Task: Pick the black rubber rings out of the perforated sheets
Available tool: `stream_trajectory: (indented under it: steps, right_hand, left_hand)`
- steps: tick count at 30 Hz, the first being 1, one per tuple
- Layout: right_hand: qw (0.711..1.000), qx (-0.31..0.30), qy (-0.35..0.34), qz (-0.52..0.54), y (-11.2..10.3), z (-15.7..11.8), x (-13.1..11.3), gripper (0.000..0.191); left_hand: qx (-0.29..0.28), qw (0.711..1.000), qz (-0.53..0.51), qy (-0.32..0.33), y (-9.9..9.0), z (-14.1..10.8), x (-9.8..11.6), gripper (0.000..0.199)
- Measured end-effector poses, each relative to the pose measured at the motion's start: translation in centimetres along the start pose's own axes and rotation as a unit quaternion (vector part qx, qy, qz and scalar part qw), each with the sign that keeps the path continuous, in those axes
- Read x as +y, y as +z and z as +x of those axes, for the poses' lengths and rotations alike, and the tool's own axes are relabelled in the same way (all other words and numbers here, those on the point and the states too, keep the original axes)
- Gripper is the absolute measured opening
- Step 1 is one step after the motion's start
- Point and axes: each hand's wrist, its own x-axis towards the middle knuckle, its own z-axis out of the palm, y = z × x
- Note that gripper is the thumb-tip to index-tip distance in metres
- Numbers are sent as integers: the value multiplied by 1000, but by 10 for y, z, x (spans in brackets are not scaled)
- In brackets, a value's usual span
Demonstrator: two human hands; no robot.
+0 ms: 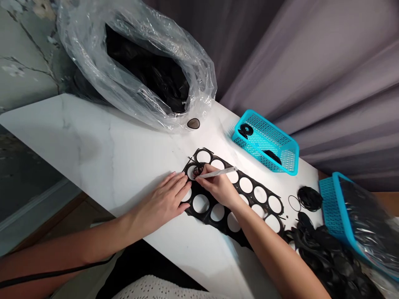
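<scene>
On the table lies a black sheet (229, 187) with rows of round holes, the white tabletop showing through them. My left hand (170, 193) rests flat at the sheet's left end, fingers stretched out, fingertips on its edge. In my right hand (216, 182) is a slim light-grey pen-shaped tool (227, 170), its rear end pointing up to the right; its tip is hidden by the fingers. A small bundle of thin black rings (198, 169) sits at the right fingertips, over one of the left holes; whether the fingers grip it I cannot tell.
A clear plastic bag (199, 83) of black material stands at the back left. Beside it lies a small dark oval piece (193, 123). A blue basket (291, 143) holds black pieces. At right are black rings (309, 198), a black scrap heap (330, 257) and another blue basket (335, 203).
</scene>
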Motion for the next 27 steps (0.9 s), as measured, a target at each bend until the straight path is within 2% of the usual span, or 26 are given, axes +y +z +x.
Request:
stream_trajectory:
  steps: [14, 17, 20, 21, 23, 25, 27]
  right_hand:
    - [997, -7, -23, -73, 6, -1, 3, 20]
    - [984, 5, -82, -157, 14, -7, -1, 19]
    - [953, -22, -174, -249, 13, -6, -3, 18]
    - [944, -9, -190, -268, 7, -3, -2, 18]
    - [938, 102, -174, -282, -15, 6, 1, 17]
    - [920, 282, -102, -251, -45, 14, 7, 20]
    - [921, 357, -31, -155, -74, 12, 13, 22]
  left_hand:
    - [2, 1000, -13, -3, 6, -4, 1, 44]
    - [0, 1000, -12, -4, 6, -4, 0, 42]
    - [0, 999, -33, -11, 6, -3, -1, 40]
    - [0, 999, -36, -11, 5, -2, -1, 40]
    - [1, 999, -33, -5, 4, -1, -1, 40]
    - [5, 1000, -29, -4, 3, -1, -1, 41]
    - [14, 999, -38, -7, 1, -1, -3, 40]
